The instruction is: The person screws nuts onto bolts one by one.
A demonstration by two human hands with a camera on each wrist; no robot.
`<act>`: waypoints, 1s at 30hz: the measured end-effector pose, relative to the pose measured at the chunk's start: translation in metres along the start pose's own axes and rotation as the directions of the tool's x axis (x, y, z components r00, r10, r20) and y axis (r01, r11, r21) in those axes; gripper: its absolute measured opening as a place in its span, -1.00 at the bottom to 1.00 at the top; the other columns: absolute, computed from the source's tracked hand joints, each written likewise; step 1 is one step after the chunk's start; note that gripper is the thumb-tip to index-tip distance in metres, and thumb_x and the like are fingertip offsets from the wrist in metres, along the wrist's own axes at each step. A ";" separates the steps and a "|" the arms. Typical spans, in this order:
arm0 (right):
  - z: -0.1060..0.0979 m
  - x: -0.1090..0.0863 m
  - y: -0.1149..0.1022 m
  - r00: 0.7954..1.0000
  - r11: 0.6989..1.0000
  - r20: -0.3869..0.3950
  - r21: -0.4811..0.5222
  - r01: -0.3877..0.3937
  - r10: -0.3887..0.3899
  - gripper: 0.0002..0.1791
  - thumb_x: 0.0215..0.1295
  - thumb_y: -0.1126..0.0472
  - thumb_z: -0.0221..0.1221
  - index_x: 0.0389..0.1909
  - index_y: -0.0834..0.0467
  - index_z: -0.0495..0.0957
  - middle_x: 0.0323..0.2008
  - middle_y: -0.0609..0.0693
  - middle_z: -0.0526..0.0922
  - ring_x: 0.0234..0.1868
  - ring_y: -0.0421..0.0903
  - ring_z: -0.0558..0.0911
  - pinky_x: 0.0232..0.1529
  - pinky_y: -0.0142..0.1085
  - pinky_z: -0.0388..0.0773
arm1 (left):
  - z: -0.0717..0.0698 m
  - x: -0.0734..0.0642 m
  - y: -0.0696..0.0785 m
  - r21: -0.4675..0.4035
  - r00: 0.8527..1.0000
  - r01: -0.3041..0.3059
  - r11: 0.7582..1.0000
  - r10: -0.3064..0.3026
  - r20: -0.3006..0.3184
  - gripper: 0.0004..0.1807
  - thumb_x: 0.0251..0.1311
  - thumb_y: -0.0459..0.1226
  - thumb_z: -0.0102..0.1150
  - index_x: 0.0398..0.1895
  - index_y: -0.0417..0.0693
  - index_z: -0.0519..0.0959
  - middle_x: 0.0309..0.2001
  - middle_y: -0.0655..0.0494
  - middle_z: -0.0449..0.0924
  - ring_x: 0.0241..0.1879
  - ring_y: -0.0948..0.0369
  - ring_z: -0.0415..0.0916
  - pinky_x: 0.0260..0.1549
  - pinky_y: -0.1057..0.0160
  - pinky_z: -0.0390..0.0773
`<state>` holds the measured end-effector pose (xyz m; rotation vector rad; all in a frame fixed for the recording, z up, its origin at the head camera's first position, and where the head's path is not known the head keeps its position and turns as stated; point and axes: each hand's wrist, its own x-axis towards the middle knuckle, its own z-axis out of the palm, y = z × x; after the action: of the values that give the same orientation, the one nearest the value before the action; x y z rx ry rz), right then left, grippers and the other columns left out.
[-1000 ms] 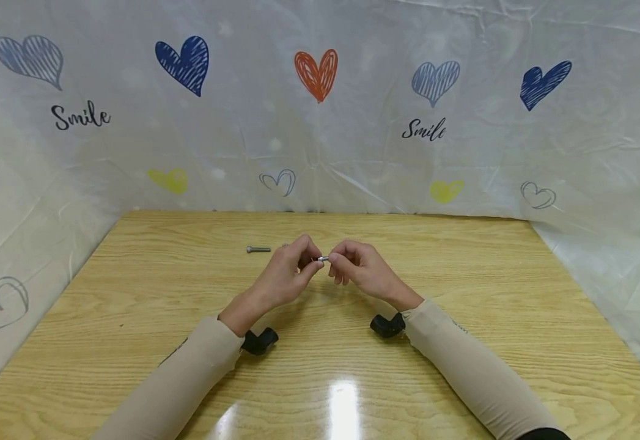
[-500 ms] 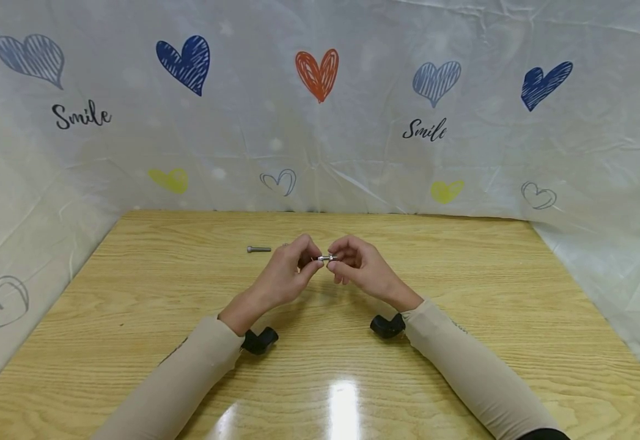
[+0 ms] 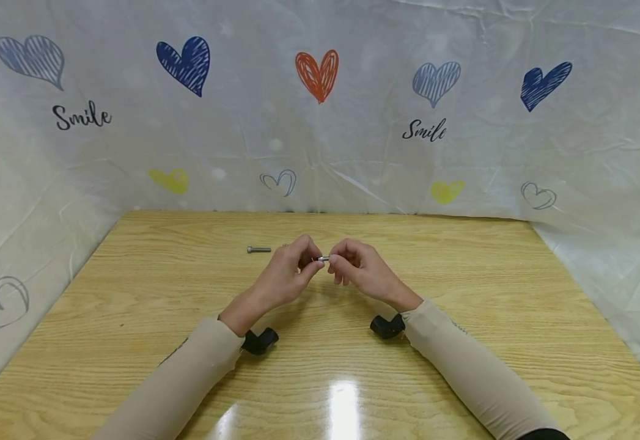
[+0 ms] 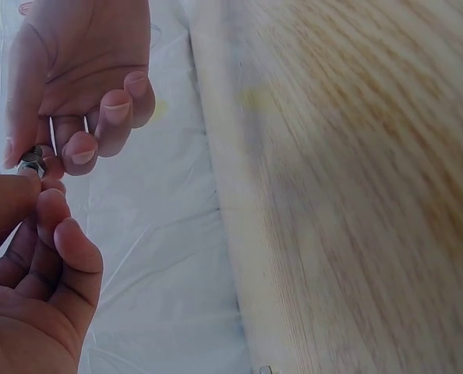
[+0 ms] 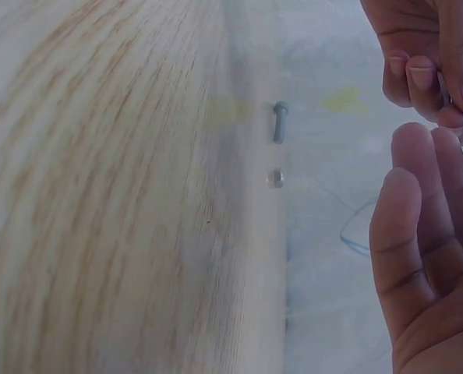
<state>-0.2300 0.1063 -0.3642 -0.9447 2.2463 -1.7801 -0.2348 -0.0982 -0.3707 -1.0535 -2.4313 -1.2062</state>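
Observation:
Over the table, my left hand [image 3: 288, 272] pinches one end of a small metal bolt [image 3: 324, 258] between thumb and fingertips. The thumb and index finger of my right hand [image 3: 365, 269] pinch a hex nut [image 4: 33, 164] at the bolt's other end, where the head view has it covered by fingertips. Only a short stretch of the bolt shows between the two hands. A second bolt [image 3: 258, 249] lies on the table left of my left hand. In the right wrist view a loose nut [image 5: 276, 178] lies near that bolt.
The wooden table [image 3: 320, 342] reaches back to a white sheet [image 3: 353, 140] printed with hearts. Black curved pieces stick out at my left wrist [image 3: 260, 341] and my right wrist [image 3: 387, 326].
The right fingers spread slightly half a second ago, showing the nut on the bolt, and have closed over it again. The left hand stays in place.

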 end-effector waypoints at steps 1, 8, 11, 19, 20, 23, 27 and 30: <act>0.000 0.000 0.000 1.000 1.000 0.000 -0.004 0.002 -0.002 -0.76 0.48 0.29 -0.03 -0.12 0.43 0.44 -0.32 0.30 0.55 -0.39 0.41 0.48 -0.37 0.13 0.48 | 0.000 0.000 0.000 0.000 1.000 0.000 1.000 0.000 0.001 -0.90 0.27 -0.40 0.16 -0.27 -0.14 0.42 -0.42 0.13 0.51 -0.53 0.30 0.42 -0.51 0.30 0.48; 0.000 -0.001 -0.003 0.999 0.999 0.008 -0.028 -0.031 0.031 -0.78 0.50 0.25 -0.07 -0.20 0.31 0.49 -0.30 0.38 0.55 -0.38 0.38 0.50 -0.40 0.12 0.46 | 0.001 0.000 -0.001 0.002 1.000 -0.009 1.000 0.009 0.012 -0.90 0.27 -0.43 0.15 -0.27 -0.20 0.42 -0.44 0.11 0.50 -0.54 0.29 0.42 -0.53 0.31 0.46; 0.000 -0.001 -0.004 0.998 0.998 0.011 -0.036 -0.056 0.056 -0.76 0.51 0.22 -0.07 -0.14 0.33 0.48 -0.28 0.36 0.55 -0.37 0.38 0.51 -0.47 -0.04 0.47 | 0.001 0.000 -0.001 0.002 1.000 -0.007 1.000 0.007 0.011 -0.90 0.26 -0.44 0.15 -0.27 -0.20 0.42 -0.44 0.11 0.50 -0.54 0.29 0.41 -0.53 0.32 0.46; 0.001 -0.001 -0.003 1.000 0.999 -0.019 0.029 -0.024 0.025 -0.76 0.37 0.36 0.09 -0.02 0.38 0.38 -0.31 0.26 0.56 -0.40 0.36 0.52 -0.57 -0.30 0.39 | 0.000 -0.001 0.001 -0.009 1.000 0.012 1.000 -0.011 0.008 -0.89 0.26 -0.42 0.17 -0.27 -0.14 0.43 -0.43 0.10 0.50 -0.54 0.28 0.38 -0.52 0.31 0.44; 0.001 -0.001 -0.002 1.000 0.999 -0.018 0.034 -0.014 0.015 -0.76 0.36 0.38 0.09 -0.02 0.39 0.37 -0.30 0.26 0.56 -0.40 0.35 0.53 -0.56 -0.30 0.40 | 0.000 0.000 0.001 -0.009 1.000 0.012 1.000 -0.012 0.008 -0.89 0.26 -0.42 0.17 -0.28 -0.14 0.42 -0.43 0.09 0.50 -0.54 0.28 0.37 -0.52 0.31 0.44; 0.001 -0.001 -0.001 1.000 0.999 -0.011 0.044 0.004 -0.003 -0.75 0.34 0.42 0.08 -0.02 0.42 0.36 -0.28 0.27 0.54 -0.39 0.34 0.53 -0.52 -0.29 0.41 | 0.001 0.000 0.001 -0.007 1.000 0.015 1.000 -0.015 0.006 -0.88 0.25 -0.43 0.17 -0.28 -0.13 0.42 -0.43 0.12 0.49 -0.54 0.28 0.37 -0.51 0.31 0.44; 0.001 -0.001 -0.002 1.000 0.999 -0.003 0.037 -0.002 0.003 -0.79 0.36 0.42 0.06 -0.03 0.36 0.37 -0.26 0.27 0.54 -0.37 0.35 0.53 -0.53 -0.26 0.40 | 0.001 0.000 0.001 -0.002 1.000 0.012 1.000 -0.012 0.004 -0.89 0.25 -0.42 0.17 -0.28 -0.13 0.42 -0.43 0.14 0.49 -0.54 0.29 0.37 -0.50 0.32 0.45; 0.001 -0.001 -0.002 1.000 1.000 0.002 0.023 -0.021 0.021 -0.83 0.39 0.38 0.05 -0.04 0.32 0.39 -0.31 0.30 0.55 -0.37 0.41 0.51 -0.56 -0.29 0.37 | 0.000 0.000 0.000 0.000 1.000 0.006 1.000 -0.006 0.003 -0.89 0.26 -0.42 0.17 -0.27 -0.14 0.42 -0.42 0.14 0.49 -0.54 0.29 0.37 -0.50 0.32 0.45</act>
<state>-0.2275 0.1055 -0.3628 -0.9148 2.2213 -1.7915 -0.2341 -0.0980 -0.3709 -1.0491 -2.4386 -1.2068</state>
